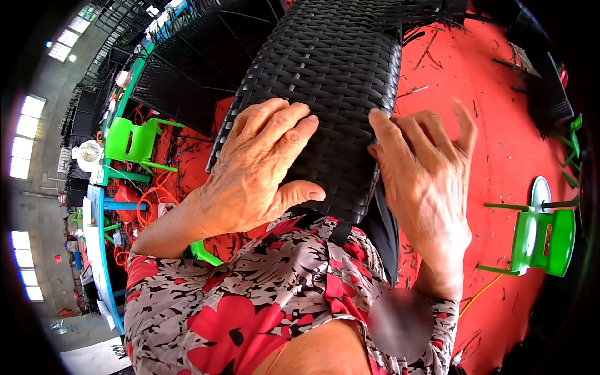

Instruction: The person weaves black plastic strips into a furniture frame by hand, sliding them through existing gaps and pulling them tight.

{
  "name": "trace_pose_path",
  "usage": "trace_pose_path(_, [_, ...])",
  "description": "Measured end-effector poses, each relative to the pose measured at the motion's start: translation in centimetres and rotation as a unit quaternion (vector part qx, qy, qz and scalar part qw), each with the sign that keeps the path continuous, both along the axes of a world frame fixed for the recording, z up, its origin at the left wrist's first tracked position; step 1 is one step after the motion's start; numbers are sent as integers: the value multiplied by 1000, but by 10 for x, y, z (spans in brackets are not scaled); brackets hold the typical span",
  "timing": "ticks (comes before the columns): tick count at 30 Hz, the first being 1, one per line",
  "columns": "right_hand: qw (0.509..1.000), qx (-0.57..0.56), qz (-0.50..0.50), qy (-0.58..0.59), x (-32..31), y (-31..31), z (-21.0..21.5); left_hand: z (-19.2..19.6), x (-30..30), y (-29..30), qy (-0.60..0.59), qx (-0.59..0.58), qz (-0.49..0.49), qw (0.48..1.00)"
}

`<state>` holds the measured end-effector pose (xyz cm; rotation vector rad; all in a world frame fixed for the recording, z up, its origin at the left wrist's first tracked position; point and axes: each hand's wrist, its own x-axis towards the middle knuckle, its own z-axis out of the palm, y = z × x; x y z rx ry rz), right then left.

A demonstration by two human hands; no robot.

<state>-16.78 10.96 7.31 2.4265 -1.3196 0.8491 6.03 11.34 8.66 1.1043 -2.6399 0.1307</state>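
Note:
A black woven wicker panel (331, 81) stretches away from my lap, its near end close to my body. My left hand (256, 162) lies over the panel's left edge, fingers extended across the weave and thumb apart near the close end. On the right, my right hand (425, 156) is at the panel's right edge. Its index fingertip and thumb are by that edge, while the other fingers are raised and spread; the little finger is slightly blurred. Neither hand shows anything held. Loose black strips (419, 19) stick out at the panel's far right.
Scraps of strip litter the red floor (450, 75). A green chair (132, 140) and a white fan (89, 154) stand at left, near a blue-edged table (100, 250). Another green chair (544, 240) is at right. Dark woven panels (187, 69) stand beyond my left hand.

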Motion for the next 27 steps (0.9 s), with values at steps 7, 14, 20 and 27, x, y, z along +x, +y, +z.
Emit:
trace_pose_path(7, [983, 59, 60, -161, -14, -7, -21, -11, 2, 5, 33, 2, -52, 998])
trace_pose_path(14, [919, 118, 94, -363, -82, 28, -27, -4, 6, 0, 144, -73, -63, 985])
trace_pose_path(20, [823, 195, 241, -476, -93, 61, -54, 4, -46, 23, 64, -89, -229, 967])
trace_pose_path(27, [910, 243, 107, -317, -94, 76, -75, -7, -69, 22, 40, 7, -294, 955])
